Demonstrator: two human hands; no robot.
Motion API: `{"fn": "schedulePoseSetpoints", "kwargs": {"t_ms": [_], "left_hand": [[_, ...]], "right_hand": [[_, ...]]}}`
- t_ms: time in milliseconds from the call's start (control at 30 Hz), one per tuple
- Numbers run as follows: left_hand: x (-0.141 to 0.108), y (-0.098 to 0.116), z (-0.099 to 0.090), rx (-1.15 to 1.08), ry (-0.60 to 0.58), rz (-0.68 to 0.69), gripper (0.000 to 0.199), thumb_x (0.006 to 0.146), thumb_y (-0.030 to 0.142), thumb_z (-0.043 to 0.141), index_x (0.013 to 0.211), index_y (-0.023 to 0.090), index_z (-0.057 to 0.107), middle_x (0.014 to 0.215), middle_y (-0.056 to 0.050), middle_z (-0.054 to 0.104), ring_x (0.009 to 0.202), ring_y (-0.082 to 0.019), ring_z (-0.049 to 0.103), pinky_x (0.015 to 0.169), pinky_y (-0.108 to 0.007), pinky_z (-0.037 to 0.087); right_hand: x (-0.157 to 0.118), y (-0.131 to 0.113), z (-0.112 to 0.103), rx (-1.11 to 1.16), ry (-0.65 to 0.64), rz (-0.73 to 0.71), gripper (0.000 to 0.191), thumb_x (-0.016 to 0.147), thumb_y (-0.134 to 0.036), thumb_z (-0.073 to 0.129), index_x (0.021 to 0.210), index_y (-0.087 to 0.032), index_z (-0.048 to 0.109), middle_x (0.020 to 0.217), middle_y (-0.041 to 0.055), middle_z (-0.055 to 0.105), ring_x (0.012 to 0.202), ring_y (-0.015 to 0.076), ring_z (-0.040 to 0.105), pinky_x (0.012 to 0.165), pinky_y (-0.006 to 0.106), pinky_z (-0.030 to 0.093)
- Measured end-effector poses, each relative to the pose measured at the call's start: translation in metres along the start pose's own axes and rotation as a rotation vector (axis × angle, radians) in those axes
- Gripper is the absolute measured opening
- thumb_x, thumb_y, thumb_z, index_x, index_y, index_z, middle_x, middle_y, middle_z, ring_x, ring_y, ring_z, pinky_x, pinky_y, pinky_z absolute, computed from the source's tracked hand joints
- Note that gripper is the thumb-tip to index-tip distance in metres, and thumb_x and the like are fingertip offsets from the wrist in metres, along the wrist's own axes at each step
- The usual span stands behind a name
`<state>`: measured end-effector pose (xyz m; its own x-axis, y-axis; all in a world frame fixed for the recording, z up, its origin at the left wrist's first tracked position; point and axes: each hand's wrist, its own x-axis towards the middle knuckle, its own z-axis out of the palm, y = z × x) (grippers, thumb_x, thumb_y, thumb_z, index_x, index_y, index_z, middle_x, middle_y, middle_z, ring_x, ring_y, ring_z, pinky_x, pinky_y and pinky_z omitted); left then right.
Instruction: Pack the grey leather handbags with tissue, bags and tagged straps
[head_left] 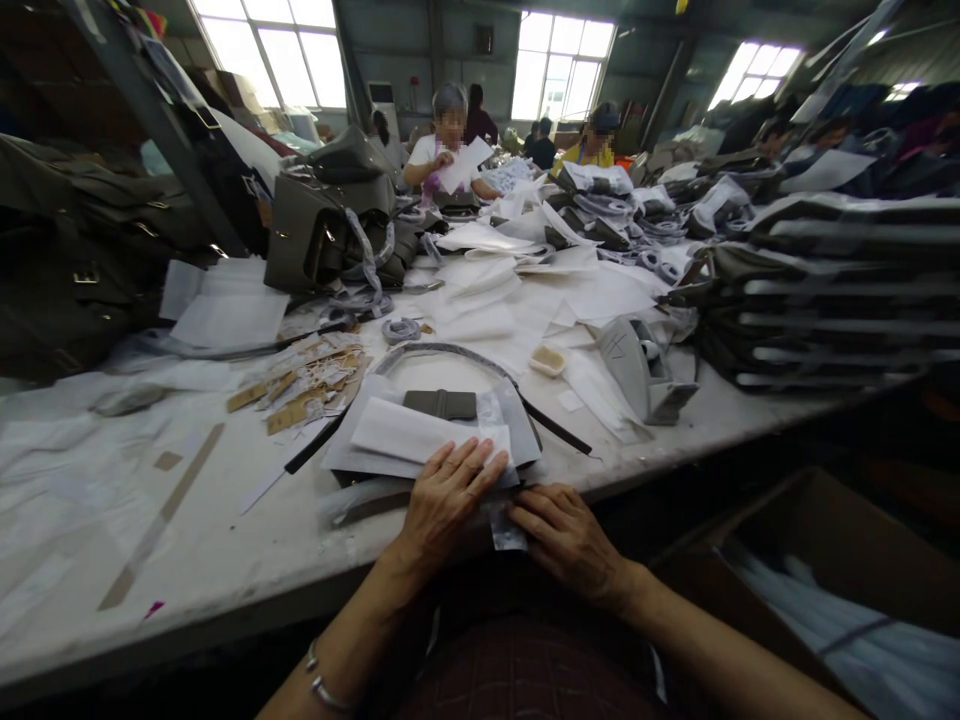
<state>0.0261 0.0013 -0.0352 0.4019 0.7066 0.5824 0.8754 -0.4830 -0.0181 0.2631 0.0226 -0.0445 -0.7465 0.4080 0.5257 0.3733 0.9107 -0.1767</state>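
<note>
In front of me on the table lies a flat grey-olive bag (pixel 440 404), with white paper (pixel 401 432) folded over it and a wrapped dark strap (pixel 450 349) looping behind. My left hand (pixel 452 490) rests flat on the paper, fingers stretched out, pressing on the bag. My right hand (pixel 564 528) is at the bag's near right corner, its fingers bent and close together. Its fingertips touch a clear plastic strip (pixel 508 528) that hangs over the table edge between my hands. The right thumb is mostly hidden.
Cardboard tags (pixel 300 398) lie left of the bag. A tape dispenser (pixel 646 372) and small tub (pixel 548 361) stand to the right. Stacked bags (pixel 832 290) rise at the far right, above an open carton (pixel 817 540). A co-worker (pixel 450 150) holds paper across the table.
</note>
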Motion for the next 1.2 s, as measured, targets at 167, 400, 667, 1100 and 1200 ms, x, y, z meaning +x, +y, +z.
{"fn": "schedulePoseSetpoints", "kwargs": {"t_ms": [167, 400, 667, 1100, 1200], "left_hand": [[-0.002, -0.001, 0.002, 0.004, 0.019, 0.01, 0.042, 0.098, 0.02, 0.042, 0.139, 0.025, 0.05, 0.141, -0.004, 0.055, 0.13, -0.021, 0.05, 0.112, -0.04, 0.033], [-0.001, 0.003, 0.004, 0.04, 0.027, -0.018, 0.039, 0.097, 0.018, 0.045, 0.133, 0.027, 0.056, 0.137, -0.003, 0.058, 0.129, -0.021, 0.051, 0.112, -0.04, 0.033], [-0.002, 0.007, 0.005, 0.007, 0.034, -0.031, 0.037, 0.096, 0.02, 0.047, 0.131, 0.027, 0.057, 0.135, -0.004, 0.06, 0.128, -0.022, 0.052, 0.113, -0.042, 0.032], [0.003, 0.008, -0.014, -0.342, 0.02, -0.16, 0.05, 0.078, 0.01, 0.051, 0.128, 0.015, 0.049, 0.129, -0.009, 0.063, 0.128, -0.019, 0.052, 0.115, -0.043, 0.033], [0.001, 0.009, -0.017, -0.383, -0.023, -0.172, 0.053, 0.076, 0.01, 0.052, 0.129, 0.016, 0.049, 0.133, -0.009, 0.06, 0.13, -0.02, 0.05, 0.115, -0.044, 0.033]], "right_hand": [[0.016, -0.004, 0.02, 0.036, 0.184, 0.077, 0.024, 0.09, -0.01, 0.051, 0.1, -0.022, 0.069, 0.1, 0.0049, 0.072, 0.091, 0.0195, 0.062, 0.081, 0.036, 0.046], [0.02, -0.013, -0.001, 0.298, 0.204, 0.012, 0.029, 0.087, -0.001, 0.045, 0.096, -0.021, 0.065, 0.089, 0.0036, 0.073, 0.088, 0.0172, 0.067, 0.091, 0.037, 0.05], [0.02, -0.032, -0.015, 0.324, 0.157, 0.063, 0.024, 0.087, -0.003, 0.048, 0.092, -0.02, 0.064, 0.08, 0.0028, 0.071, 0.078, 0.017, 0.067, 0.088, 0.037, 0.052], [0.069, -0.013, -0.022, 0.08, 0.172, 0.005, 0.024, 0.089, -0.001, 0.049, 0.098, -0.018, 0.063, 0.104, 0.0079, 0.073, 0.099, 0.0191, 0.067, 0.091, 0.036, 0.052], [0.074, -0.012, -0.023, 0.03, 0.185, 0.045, 0.021, 0.09, -0.003, 0.053, 0.098, -0.019, 0.064, 0.102, 0.0066, 0.074, 0.091, 0.0181, 0.068, 0.081, 0.032, 0.051]]}}
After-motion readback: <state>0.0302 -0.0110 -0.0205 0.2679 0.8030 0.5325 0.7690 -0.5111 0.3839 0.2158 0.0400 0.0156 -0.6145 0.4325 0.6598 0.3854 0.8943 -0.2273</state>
